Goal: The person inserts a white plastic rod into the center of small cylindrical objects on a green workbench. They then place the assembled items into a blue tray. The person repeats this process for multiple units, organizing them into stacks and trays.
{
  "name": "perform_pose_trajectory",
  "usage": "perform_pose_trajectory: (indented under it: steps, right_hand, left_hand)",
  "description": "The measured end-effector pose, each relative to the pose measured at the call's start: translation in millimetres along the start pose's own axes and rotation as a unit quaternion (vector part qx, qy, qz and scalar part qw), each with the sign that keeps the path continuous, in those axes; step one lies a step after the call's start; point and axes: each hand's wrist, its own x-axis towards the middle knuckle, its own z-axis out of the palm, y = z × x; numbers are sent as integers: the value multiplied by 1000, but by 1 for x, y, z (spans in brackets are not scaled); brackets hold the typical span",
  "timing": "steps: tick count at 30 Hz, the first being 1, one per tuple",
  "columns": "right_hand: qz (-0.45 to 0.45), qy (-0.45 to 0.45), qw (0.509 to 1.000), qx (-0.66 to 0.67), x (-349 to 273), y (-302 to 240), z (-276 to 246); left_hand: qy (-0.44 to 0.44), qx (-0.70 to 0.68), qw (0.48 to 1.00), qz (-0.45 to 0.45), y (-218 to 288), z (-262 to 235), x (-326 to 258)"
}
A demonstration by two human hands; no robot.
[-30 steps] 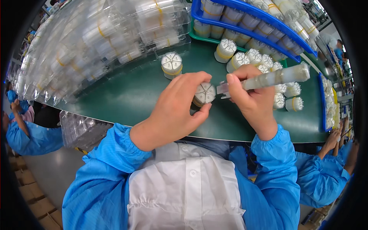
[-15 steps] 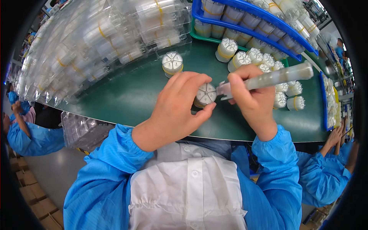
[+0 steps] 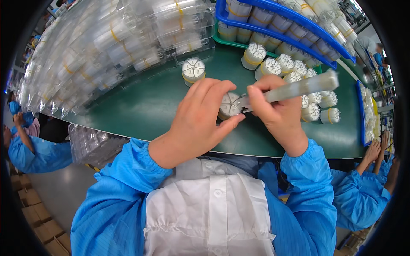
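My left hand [image 3: 194, 119] curls its thumb and fingers round a short round white bundle [image 3: 229, 105] on the green table; its top is split into wedge-shaped sections. In my right hand [image 3: 278, 116] is a thick translucent pen-like tool [image 3: 301, 88], gripped between thumb and fingers. The tool's pale tip meets the right edge of the bundle's top, and its back end points up and to the right. What the tip is exactly, I cannot make out. Just beyond my left fingers stands another such bundle [image 3: 193, 70], with a yellow band round it.
Stacked clear plastic trays [image 3: 106, 42] of banded rolls fill the far left. Several white bundles [image 3: 310, 112] stand to the right, before a blue crate [image 3: 273, 29] and a green one [image 3: 230, 42]. Another blue tray [image 3: 361, 117] lies far right, near a co-worker's hands [image 3: 373, 150].
My right hand has brought the tool left and down, so its tip now overlaps the bundle's top. The left hand keeps its hold almost unmoved.
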Motion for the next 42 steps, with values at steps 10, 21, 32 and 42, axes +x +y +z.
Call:
perform_pose_trajectory:
  steps: [10,21,32,42]
  right_hand:
    - [23,-6,999,-40,1,1,-2]
    - [-2,33,999,-9,2,0,-4]
    - [18,-26,998,-54,2,0,-5]
    - [-12,32,998,-44,0,2,-8]
  left_hand:
    - [-12,-100,995,15,-4,1,-3]
    - [-36,-108,993,-32,0,-1,-4]
    - [-44,-99,994,-20,2,-3,0]
    - [-32,71,996,-38,-2,-49,-14]
